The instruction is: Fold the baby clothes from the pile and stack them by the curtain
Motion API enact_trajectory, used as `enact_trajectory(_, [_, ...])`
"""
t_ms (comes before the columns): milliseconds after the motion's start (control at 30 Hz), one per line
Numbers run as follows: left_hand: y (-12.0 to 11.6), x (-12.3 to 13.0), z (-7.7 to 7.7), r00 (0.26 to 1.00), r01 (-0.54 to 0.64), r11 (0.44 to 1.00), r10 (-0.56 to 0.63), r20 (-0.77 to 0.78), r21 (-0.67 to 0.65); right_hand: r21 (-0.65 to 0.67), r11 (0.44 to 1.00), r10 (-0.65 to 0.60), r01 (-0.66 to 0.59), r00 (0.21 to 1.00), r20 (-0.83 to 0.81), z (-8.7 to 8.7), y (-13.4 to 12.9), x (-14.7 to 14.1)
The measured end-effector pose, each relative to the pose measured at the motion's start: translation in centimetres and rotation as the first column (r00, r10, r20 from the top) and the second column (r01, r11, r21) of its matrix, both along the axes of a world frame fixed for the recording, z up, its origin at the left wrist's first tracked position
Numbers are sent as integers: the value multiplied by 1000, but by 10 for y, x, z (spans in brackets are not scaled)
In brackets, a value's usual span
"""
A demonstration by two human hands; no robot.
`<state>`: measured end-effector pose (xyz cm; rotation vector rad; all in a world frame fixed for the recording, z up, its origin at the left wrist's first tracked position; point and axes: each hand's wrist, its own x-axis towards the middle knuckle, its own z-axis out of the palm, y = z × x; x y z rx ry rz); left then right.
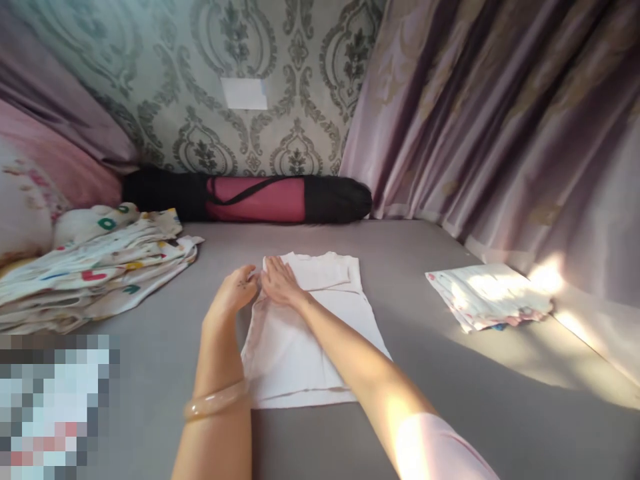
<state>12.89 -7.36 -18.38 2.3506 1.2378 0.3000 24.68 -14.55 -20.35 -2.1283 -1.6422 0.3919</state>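
Observation:
A white long-sleeved top lies on the grey sheet in front of me, its sides tapering toward the far end. One sleeve is folded across its upper part. My right hand presses flat on the top's far left corner, fingers stretched out and pointing away. Just left of it, my left hand rests at the garment's left edge with fingers extended toward it. Some of the left fingers are hidden behind the hand. A pale bangle circles my left forearm.
Patterned white clothes are heaped at the left by pillows. A folded light cloth bundle lies at the right near the curtain. A black and pink long bag lies along the wall. The lower left corner is blurred out.

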Motion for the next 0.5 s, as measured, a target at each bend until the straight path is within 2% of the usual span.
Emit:
enact_trajectory(100, [-11, 10, 6, 997, 65, 998, -65, -35, 14, 0, 984, -180, 180, 982, 51, 11, -25, 29])
enact_trajectory(233, [-25, 24, 10, 991, 123, 992, -123, -51, -15, -17, 909, -405, 417, 892, 200, 8, -60, 73])
enact_trajectory(367, [-35, 38, 3, 977, 200, 980, -198, -82, 19, -61, 873, -450, 484, 846, 285, -5, -77, 95])
enact_trajectory(500, [-38, 42, -6, 953, 227, 974, -228, -198, -27, -110, 883, -416, 456, 869, 267, -10, -80, 101])
